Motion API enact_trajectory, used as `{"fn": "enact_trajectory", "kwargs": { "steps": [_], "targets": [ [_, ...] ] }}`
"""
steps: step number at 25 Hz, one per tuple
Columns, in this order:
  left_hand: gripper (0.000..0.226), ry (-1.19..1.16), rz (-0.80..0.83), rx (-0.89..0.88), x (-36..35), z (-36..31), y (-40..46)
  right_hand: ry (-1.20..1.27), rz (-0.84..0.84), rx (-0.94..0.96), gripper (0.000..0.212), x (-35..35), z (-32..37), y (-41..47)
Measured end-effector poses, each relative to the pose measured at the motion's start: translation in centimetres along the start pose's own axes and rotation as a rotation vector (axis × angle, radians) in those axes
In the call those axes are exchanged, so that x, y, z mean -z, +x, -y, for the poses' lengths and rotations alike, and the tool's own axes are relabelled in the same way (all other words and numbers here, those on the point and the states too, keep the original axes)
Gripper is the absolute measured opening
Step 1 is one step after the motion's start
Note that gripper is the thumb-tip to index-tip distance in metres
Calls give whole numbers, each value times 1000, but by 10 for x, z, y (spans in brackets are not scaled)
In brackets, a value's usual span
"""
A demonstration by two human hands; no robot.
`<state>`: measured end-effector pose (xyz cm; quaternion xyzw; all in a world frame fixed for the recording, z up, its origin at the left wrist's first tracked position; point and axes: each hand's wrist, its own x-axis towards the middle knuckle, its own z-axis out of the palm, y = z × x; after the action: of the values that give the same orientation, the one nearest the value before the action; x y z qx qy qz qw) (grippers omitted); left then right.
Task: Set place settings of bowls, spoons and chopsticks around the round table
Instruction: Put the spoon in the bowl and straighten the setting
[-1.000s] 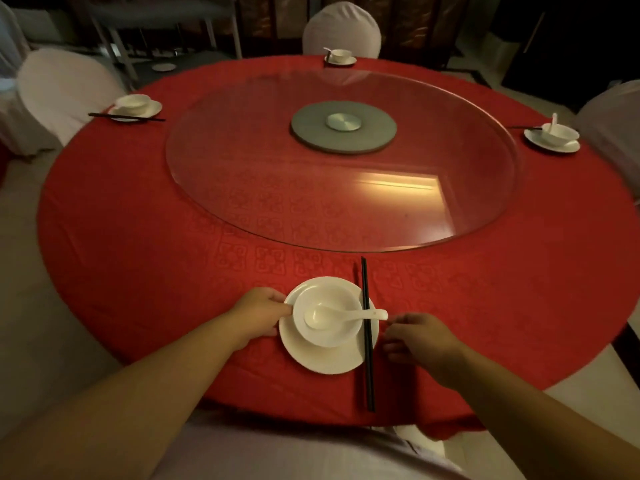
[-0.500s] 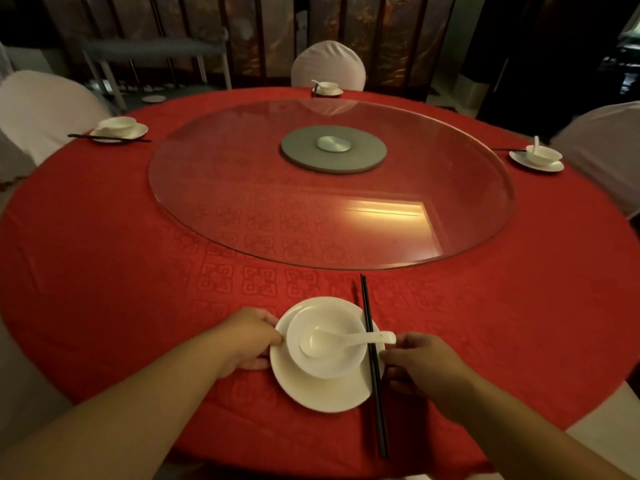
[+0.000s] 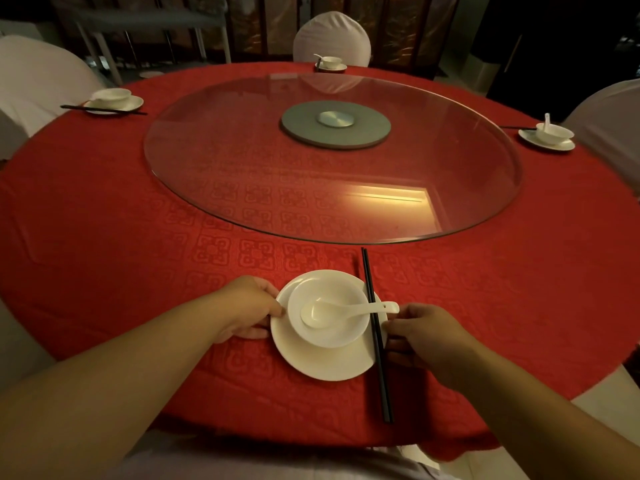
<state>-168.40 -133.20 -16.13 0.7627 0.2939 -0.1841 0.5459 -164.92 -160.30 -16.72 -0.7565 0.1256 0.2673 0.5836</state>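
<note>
Close to me on the red round table (image 3: 104, 237) lies a white plate (image 3: 329, 365) with a white bowl (image 3: 343, 337) on it. A white spoon (image 3: 346, 311) rests in the bowl, handle pointing right. Black chopsticks (image 3: 377, 344) lie along the plate's right rim. My left hand (image 3: 249, 310) pinches the plate's left edge. My right hand (image 3: 422, 334) touches the right rim beside the chopsticks and spoon handle. Three other settings stand at the far left (image 3: 110, 100), far middle (image 3: 330, 63) and right (image 3: 550, 135).
A large glass turntable (image 3: 242, 161) with a grey hub (image 3: 336, 124) fills the table's centre. White-covered chairs stand at the far side (image 3: 330, 36), at the left (image 3: 38, 77) and at the right (image 3: 613, 129). The table edge is just below my forearms.
The view has tilted and shifted slightly. My right hand has crept closer to the plate's right rim; the left hand stays on the left edge. The setting has barely moved.
</note>
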Motion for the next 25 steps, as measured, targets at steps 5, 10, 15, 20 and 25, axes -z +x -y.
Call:
{"fn": "enact_trajectory", "kwargs": {
  "steps": [5,10,15,20,25],
  "targets": [
    [10,42,-236,-231,1,-15,2,59,23,-13,14,0,4,-5],
    [16,-51,-6,-139,-9,-20,-8,182,-1,-60,20,5,8,-3],
    [23,-77,-11,-140,-14,-20,-10,80,67,1,27,4,6,-3],
    [16,-89,12,-130,-17,-18,-9,117,62,4,32,6,3,-3],
    [10,103,-277,-180,-3,-17,-4,210,14,-45,27,7,2,-4]
  ]
}}
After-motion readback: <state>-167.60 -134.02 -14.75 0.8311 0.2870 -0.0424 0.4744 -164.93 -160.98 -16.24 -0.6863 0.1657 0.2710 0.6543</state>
